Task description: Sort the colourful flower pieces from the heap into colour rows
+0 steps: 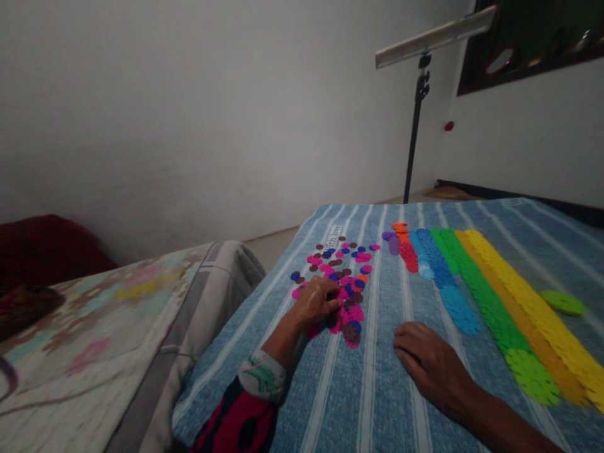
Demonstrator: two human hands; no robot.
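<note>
A loose pile of small pink, blue and brown plastic discs (346, 277) lies on a blue striped cloth (358, 390). My left hand (317, 301) rests on the near edge of that pile, fingers curled down onto the discs; what they pinch is hidden. My right hand (427, 365) lies flat on the cloth, fingers stretched toward the pile, holding nothing. To the right, joined discs form long coloured strips: red and orange (406, 248), blue (446, 286), green (491, 302), orange-yellow (542, 321).
A single green disc cluster (562, 302) lies right of the yellow strip. A black light stand (415, 132) rises behind the cloth. A grey-edged patterned mattress (117, 321) lies to the left, with a dark red cushion (42, 245) beyond it.
</note>
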